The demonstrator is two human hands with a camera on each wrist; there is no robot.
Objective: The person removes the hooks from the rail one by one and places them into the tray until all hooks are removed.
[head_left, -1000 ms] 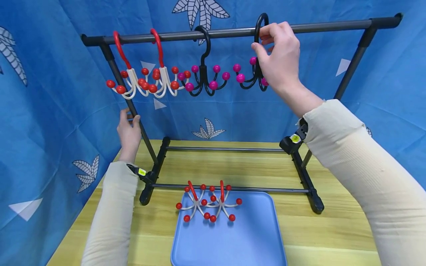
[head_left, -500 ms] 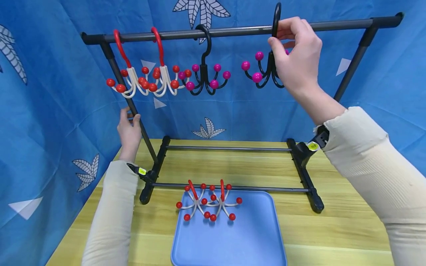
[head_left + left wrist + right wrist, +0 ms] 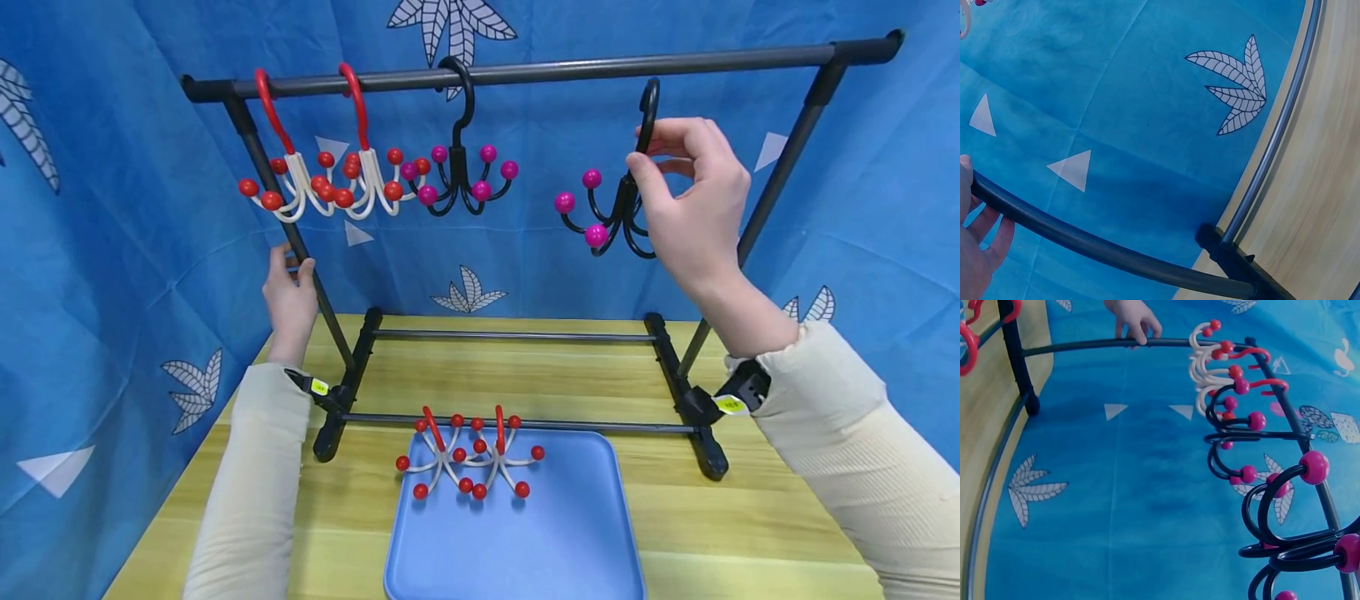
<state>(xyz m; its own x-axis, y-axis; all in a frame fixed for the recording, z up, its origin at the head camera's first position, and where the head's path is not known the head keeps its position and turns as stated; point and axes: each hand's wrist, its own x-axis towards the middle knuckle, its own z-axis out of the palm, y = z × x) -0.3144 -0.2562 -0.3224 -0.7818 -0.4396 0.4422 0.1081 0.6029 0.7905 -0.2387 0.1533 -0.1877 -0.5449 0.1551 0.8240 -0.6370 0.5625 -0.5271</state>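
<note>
My right hand (image 3: 697, 204) pinches the stem of a black multi-prong rotating hanger (image 3: 624, 200) with pink ball tips. Its hook top sits below the black rack's top rail (image 3: 555, 70), apart from it. In the right wrist view, this hanger's prongs (image 3: 1310, 550) fill the lower right. On the left, my left hand (image 3: 291, 300) grips the rack's side post (image 3: 327, 304); thumb and fingers lie about the post in the left wrist view. A matching black hanger (image 3: 458, 162) hangs mid-rail. Left of it hang two white hangers with red hooks and ball tips (image 3: 367, 171).
A blue tray (image 3: 555, 542) lies on the wooden table (image 3: 757, 533) in front of the rack. Two more red-and-white hangers (image 3: 498, 458) rest at its back left. Low crossbars (image 3: 600, 427) join the rack's feet. Blue patterned cloth (image 3: 540, 275) hangs behind.
My right hand has slid the black hanger right, lifted it off the rail, then lowered it in front of and below the rail. The left hand stays on the post.
</note>
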